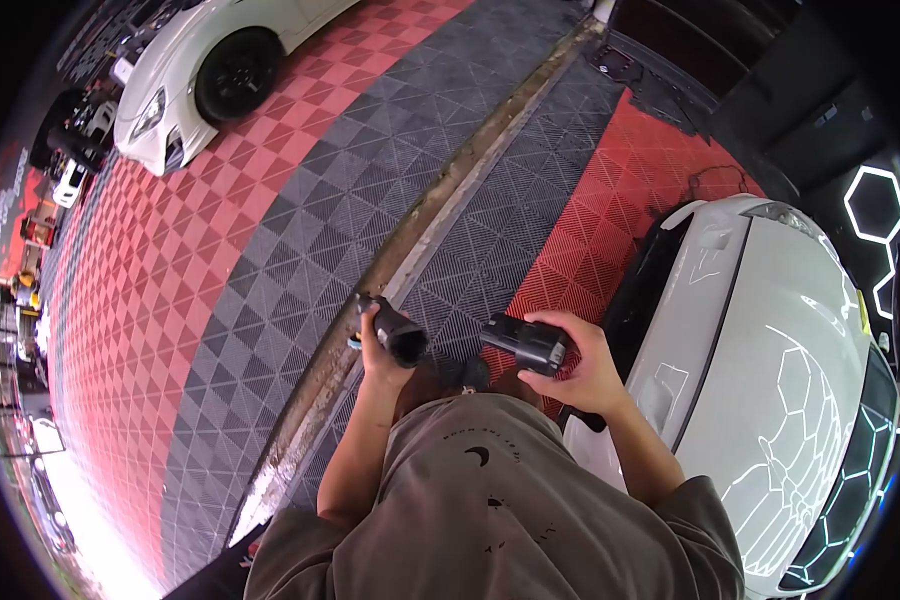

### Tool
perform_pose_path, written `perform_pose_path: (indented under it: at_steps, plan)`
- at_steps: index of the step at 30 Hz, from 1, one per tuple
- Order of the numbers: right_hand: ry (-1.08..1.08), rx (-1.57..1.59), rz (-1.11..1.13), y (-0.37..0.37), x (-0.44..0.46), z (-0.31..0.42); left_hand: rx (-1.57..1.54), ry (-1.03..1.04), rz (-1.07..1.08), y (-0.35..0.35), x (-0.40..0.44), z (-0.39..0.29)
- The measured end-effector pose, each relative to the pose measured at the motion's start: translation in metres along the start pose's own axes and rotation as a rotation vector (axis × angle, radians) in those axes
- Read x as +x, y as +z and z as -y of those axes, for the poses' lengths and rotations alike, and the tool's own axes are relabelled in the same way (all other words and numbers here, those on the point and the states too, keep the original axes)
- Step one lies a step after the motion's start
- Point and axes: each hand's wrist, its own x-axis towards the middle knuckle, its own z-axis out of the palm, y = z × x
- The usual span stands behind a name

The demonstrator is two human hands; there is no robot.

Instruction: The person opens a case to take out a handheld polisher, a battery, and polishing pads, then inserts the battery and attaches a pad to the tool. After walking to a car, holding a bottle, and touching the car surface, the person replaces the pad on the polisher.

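Note:
My left hand [378, 345] is wrapped round a dark cylindrical tool part [402, 335], whose open, hollow-looking end faces up towards me. In my right hand [587, 358] is a black battery-like block [532, 342], held between thumb and fingers, with its narrower end pointing left towards the tool part. A gap separates the two objects. Both hands are in front of my grey-brown shirt, above the tiled floor.
A pale car [770, 350] with glossy panels stands close on my right. Another white car [185, 75] is at the upper left. A worn concrete strip [410, 235] crosses the red and grey floor tiles [340, 210]. A dark cabinet [695, 40] stands at the upper right.

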Motion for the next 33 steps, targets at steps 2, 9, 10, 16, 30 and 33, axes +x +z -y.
perform_pose_path:
  at_steps: [2,9,10,16,30,33]
  plan:
    - [0.051,-0.003,-0.033,-0.013,0.031,-0.013,0.052,-0.042,-0.068,0.022,0.041,0.007]
    - [0.123,-0.164,-0.136,-0.042,0.131,-0.071,-0.032,-0.420,-0.025,0.078,0.203,-0.002]
    - [0.174,-0.115,-0.177,-0.045,0.148,-0.082,0.048,-0.367,-0.072,0.089,0.226,-0.006]
    - [0.752,0.583,-0.599,-0.078,0.256,-0.111,0.056,-0.419,0.151,0.225,0.336,-0.018]
    - [0.736,0.967,-0.987,-0.278,0.386,-0.231,0.481,0.028,0.575,0.454,0.539,0.096]
    - [0.744,0.981,-1.038,-0.359,0.409,-0.251,0.591,-0.010,0.583,0.499,0.581,0.140]
